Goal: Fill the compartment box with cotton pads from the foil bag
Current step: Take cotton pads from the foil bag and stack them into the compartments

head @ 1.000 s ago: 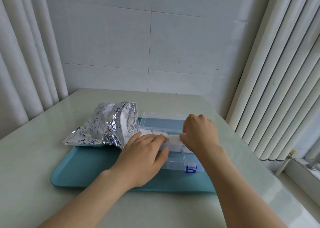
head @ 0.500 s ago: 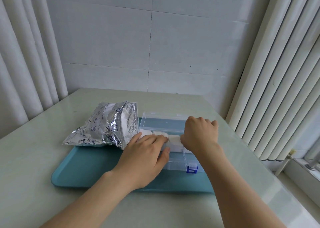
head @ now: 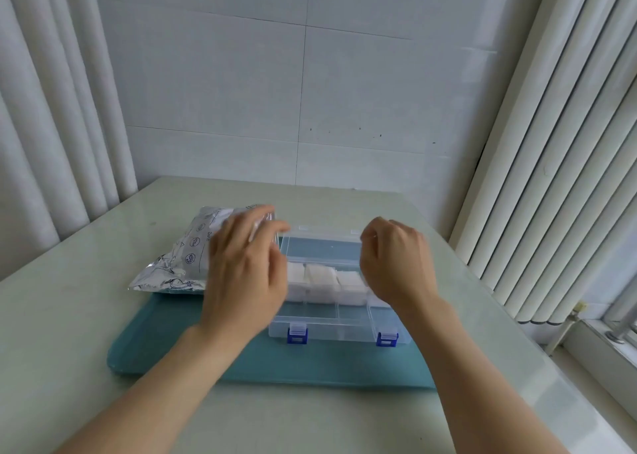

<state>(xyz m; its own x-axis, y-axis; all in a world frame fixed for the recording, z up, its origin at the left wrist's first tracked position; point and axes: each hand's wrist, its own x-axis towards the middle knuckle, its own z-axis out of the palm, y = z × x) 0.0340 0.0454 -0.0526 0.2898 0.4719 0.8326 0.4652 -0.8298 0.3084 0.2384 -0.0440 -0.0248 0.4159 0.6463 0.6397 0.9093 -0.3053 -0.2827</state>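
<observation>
Since both hands have lifted off the cotton pads (head: 322, 278) packed in the far row of the box (head: 337, 333), I judge its bare near row comes next: left hand (head: 246, 274) loose-fingered by the foil bag (head: 179, 260) left of the box, right hand (head: 396, 264) curled, grip unclear.

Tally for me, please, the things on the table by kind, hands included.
Teal tray: 1
Foil bag: 1
Clear compartment box: 1
Blue latches: 2
Cotton pad stacks in view: 3
Hands: 2 (left hand, right hand)
Total: 10
</observation>
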